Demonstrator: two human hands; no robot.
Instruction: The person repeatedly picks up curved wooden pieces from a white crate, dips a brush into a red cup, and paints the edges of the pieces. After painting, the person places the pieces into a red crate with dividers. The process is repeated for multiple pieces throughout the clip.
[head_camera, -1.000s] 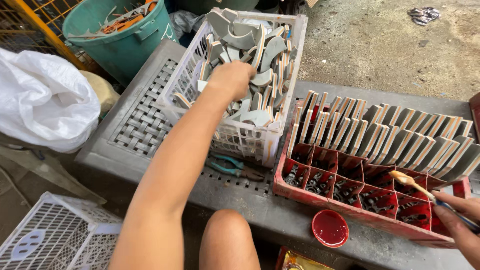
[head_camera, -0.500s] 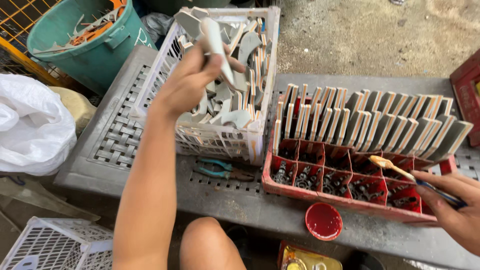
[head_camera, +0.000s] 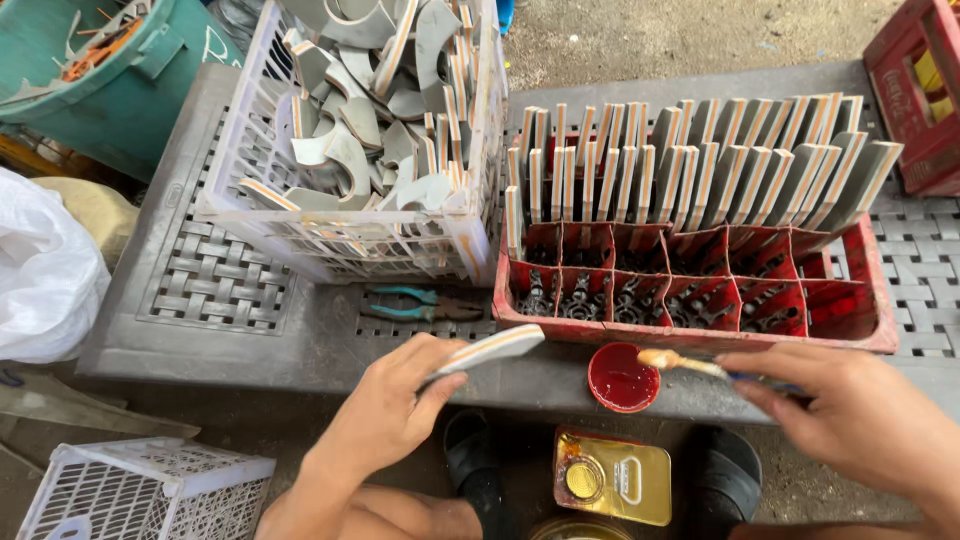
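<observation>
Now the left hand pinches a curved grey piece above the counter, while the right hand's fingers grip a brush over the red glue lid; steadying the piece should keep brushing even.

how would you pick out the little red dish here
Start at the red compartment crate on the grey table. Just in front of its near wall, between the two hands, sits the small round red dish, the only round thing there, beneath the brush tip.
</observation>
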